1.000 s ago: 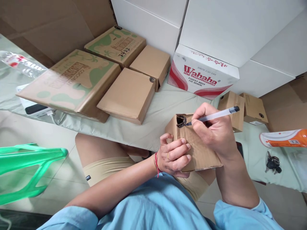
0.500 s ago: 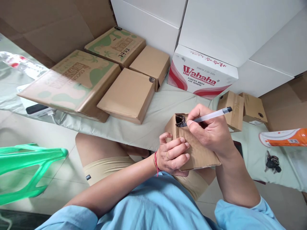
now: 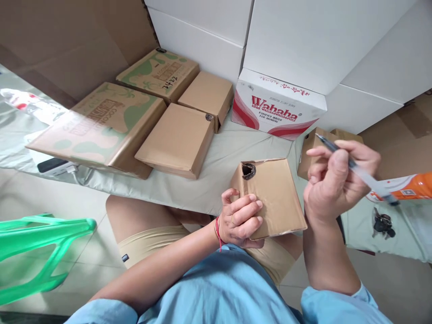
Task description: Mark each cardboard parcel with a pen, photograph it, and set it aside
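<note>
A small brown cardboard box (image 3: 280, 198) rests over my lap, tilted, with a black-edged hole (image 3: 249, 171) at its upper left corner. My left hand (image 3: 241, 219) grips the box's left side, fingers curled over its face. Right of the box and raised off it, my right hand (image 3: 340, 180) holds a pen (image 3: 362, 174) with a clear barrel. The pen's dark tip points up and left, away from the box.
Four brown boxes, including a green-patterned one (image 3: 101, 121), stand on the cloth-covered table (image 3: 182, 189). Behind is a Wahaha carton (image 3: 278, 105). To the right are small boxes (image 3: 308, 150), an orange bottle (image 3: 413, 185) and keys (image 3: 384, 223). A green stool (image 3: 43, 252) stands left.
My right hand has lifted the pen off the hole and moved right, away from the box. My left hand keeps its grip. The view has shifted slightly.
</note>
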A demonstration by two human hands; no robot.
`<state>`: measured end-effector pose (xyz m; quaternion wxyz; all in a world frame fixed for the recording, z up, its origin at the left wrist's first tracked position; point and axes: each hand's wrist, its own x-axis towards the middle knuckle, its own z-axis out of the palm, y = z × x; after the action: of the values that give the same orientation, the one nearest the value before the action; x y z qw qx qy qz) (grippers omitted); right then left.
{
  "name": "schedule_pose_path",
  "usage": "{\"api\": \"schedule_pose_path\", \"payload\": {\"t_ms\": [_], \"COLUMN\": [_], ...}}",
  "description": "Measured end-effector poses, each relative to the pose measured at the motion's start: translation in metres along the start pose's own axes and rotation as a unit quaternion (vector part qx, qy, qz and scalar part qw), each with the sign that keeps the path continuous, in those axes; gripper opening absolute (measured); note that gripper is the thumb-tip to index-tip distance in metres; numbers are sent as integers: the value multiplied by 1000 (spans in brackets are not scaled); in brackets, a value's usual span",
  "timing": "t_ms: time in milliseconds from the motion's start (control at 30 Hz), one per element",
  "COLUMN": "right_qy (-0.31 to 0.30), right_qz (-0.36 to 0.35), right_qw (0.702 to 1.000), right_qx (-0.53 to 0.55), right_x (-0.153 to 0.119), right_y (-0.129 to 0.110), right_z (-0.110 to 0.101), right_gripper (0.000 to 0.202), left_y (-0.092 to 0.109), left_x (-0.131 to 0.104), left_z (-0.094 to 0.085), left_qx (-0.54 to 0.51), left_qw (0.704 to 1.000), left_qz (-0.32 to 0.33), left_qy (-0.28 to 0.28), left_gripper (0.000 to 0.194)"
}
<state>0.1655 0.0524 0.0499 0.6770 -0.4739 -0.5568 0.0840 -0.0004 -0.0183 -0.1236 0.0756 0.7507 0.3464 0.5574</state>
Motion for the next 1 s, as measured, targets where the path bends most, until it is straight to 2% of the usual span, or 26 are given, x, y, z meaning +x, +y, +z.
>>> {"api": "schedule_pose_path", "payload": {"t_ms": [67, 100, 167, 267, 333, 400, 433, 500, 567, 600, 667, 767, 833, 900, 933, 1000], "right_qy": [9, -12, -129, -286, -335, -349, -346, -325, -303, -301, -328, -376, -364, -321, -299, -260], "right_qz": [5, 14, 43, 102, 155, 200, 220, 263, 305, 319, 329, 308, 272, 221, 195, 175], "right_qw": [996, 988, 942, 853, 804, 783, 788, 828, 878, 891, 884, 866, 885, 917, 931, 947], "right_qx": [-89, -155, -305, -425, -466, -475, -459, -373, -213, -120, 39, 119, 104, 83, 77, 67], "right_x": [-12, -20, -38, -63, -71, -72, -71, -68, -67, -68, -70, -67, -59, -48, -42, -33], "right_y": [21, 33, 59, 93, 106, 109, 107, 93, 70, 55, 27, 4, 10, 34, 49, 81], "right_z": [-28, -44, -79, -119, -134, -139, -139, -136, -130, -125, -113, -88, -70, -51, -42, -26], "right_gripper": [25, 27, 28, 32, 38, 50, 56, 62, 58, 58, 66, 78, 81, 82, 84, 88], "left_y": [8, 12, 19, 24, 26, 29, 31, 39, 50, 54, 59, 48, 27, 0, -13, -35], "left_x": [18, 25, 36, 38, 34, 30, 28, 26, 26, 26, 29, 42, 58, 79, 89, 108], "left_z": [-11, -15, -24, -35, -42, -50, -54, -62, -67, -69, -68, -57, -43, -27, -19, -4], "left_qx": [8, 11, 13, 14, 20, 22, 18, 9, 2, -2, -14, -34, -46, -65, -88, -172], "left_qw": [992, 988, 987, 992, 994, 997, 999, 1000, 999, 998, 996, 995, 997, 997, 995, 977], "left_qz": [103, 130, 129, 116, 106, 75, 51, 2, -39, -52, -66, -53, -19, 33, 10, -108], "left_qy": [66, 88, 91, 49, 21, 8, 4, -8, -24, -37, -62, -71, -52, -38, -45, -61], "left_gripper": [33, 28, 23, 26, 31, 41, 48, 64, 75, 78, 77, 69, 61, 51, 44, 37]}}
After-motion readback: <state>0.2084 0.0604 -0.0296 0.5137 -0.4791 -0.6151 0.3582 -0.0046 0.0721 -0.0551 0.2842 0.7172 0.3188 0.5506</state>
